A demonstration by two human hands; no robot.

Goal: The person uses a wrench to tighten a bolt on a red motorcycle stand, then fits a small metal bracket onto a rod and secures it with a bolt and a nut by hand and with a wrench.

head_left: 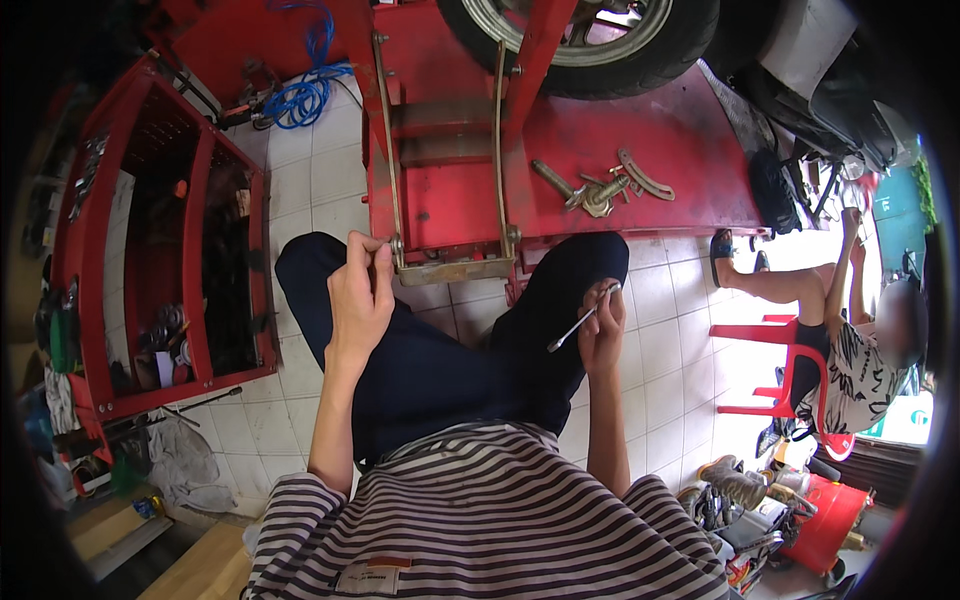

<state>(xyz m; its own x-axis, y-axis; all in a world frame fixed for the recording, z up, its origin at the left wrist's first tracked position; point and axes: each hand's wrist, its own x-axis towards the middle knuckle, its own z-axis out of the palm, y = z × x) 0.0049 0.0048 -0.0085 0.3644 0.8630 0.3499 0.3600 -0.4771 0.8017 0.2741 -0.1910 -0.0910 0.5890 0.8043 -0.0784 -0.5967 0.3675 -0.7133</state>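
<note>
My left hand (360, 295) is closed in a pinch at a small bolt (396, 246) on the left lower corner of a worn U-shaped metal bracket (455, 271). The bracket hangs between the red uprights of a stand. In my right hand (604, 330), over my right knee, is a slim silver wrench (574, 330). Its shaft slants down to the left, apart from the bracket. On the red platform (690, 130) to the right of the bracket lies a brass-coloured clamp-like metal part (600, 190) with a curved slotted arm.
A motorcycle wheel (610, 75) stands on the platform ahead. At left is a red tool cabinet (200, 385), with a coiled blue hose (297, 104) beyond it. Another person sits on a red plastic chair (770, 400) at right. Engine parts (750, 525) and a red drum-shaped container (828, 520) crowd the lower right.
</note>
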